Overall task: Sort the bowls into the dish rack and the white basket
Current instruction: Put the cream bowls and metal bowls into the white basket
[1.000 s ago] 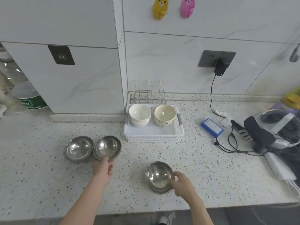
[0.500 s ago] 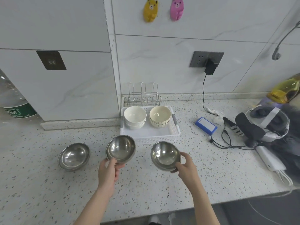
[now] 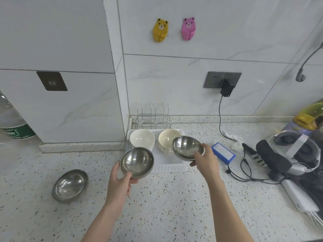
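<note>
Gripping a steel bowl by its rim, the left hand holds it at the basket's front left corner. The right hand pinches another steel bowl over the basket, before the cream bowl and white bowl. A third steel bowl sits on the bench at left; the rack stands behind the basket.

The worktop is white, speckled with dark and tan flecks. Three bowls are shiny silver steel: one near left on the worktop, one in the left hand, one in the right hand. The basket is white, with a plain white bowl on its left and a cream bowl on its right that seems to carry thin dark stripes outside. The wire rack behind is silvery. On the pale grey-veined wall hang a yellow bear hook and a pink bear hook. To the right lie a blue box and a black cable. Far left, a clear bottle wears a green label.
</note>
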`<action>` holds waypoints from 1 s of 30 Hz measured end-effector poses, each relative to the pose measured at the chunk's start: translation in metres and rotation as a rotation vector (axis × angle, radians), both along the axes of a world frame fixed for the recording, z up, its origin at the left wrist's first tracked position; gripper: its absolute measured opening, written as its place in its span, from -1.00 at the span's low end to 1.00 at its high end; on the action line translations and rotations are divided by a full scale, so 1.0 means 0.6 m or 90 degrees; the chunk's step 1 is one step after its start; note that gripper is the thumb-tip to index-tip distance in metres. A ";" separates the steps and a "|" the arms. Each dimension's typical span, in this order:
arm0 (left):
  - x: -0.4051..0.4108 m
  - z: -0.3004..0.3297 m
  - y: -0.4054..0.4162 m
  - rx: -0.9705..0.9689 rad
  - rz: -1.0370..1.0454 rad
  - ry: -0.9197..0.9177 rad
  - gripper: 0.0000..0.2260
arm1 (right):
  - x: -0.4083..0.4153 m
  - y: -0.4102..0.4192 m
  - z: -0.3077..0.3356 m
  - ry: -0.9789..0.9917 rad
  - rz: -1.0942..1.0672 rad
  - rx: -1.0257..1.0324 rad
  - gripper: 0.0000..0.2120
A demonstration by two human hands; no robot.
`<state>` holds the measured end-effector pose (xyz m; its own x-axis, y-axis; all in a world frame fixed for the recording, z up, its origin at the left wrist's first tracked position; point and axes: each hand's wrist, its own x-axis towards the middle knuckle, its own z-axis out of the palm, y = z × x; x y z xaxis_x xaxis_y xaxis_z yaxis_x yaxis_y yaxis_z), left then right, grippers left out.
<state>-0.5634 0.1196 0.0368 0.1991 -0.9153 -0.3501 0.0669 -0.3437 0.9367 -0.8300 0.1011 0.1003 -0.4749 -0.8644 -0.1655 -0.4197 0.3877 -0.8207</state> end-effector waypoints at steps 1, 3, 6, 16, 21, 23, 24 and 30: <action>-0.001 0.000 -0.003 0.002 0.000 0.005 -0.46 | -0.003 -0.009 0.003 0.009 0.011 0.011 -0.72; -0.003 0.001 -0.009 0.007 -0.006 0.008 -0.45 | -0.008 -0.024 0.007 0.022 0.036 0.038 -0.79; -0.006 0.002 -0.020 0.014 -0.015 0.009 -0.47 | -0.016 -0.048 0.007 0.053 0.068 0.090 -0.86; -0.010 0.015 -0.057 0.037 -0.027 0.071 -0.47 | -0.020 -0.129 0.019 0.131 0.179 0.256 -0.81; -0.007 0.017 -0.062 0.039 -0.028 0.092 -0.54 | -0.006 -0.171 0.042 0.164 0.234 0.336 -0.83; -0.004 0.015 -0.062 0.039 -0.029 0.094 -0.54 | 0.000 -0.183 0.053 0.173 0.268 0.394 -0.80; -0.003 0.015 -0.062 0.042 -0.031 0.095 -0.54 | 0.002 -0.188 0.057 0.177 0.281 0.417 -0.79; 0.003 0.015 -0.064 0.059 -0.029 0.105 -0.58 | 0.017 -0.209 0.036 0.197 0.284 0.493 -0.80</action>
<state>-0.5617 0.0809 0.0457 0.0913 -0.8841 -0.4583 0.2000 -0.4346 0.8782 -0.8197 -0.0241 0.1219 -0.2455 -0.6797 -0.6912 -0.8169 0.5289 -0.2300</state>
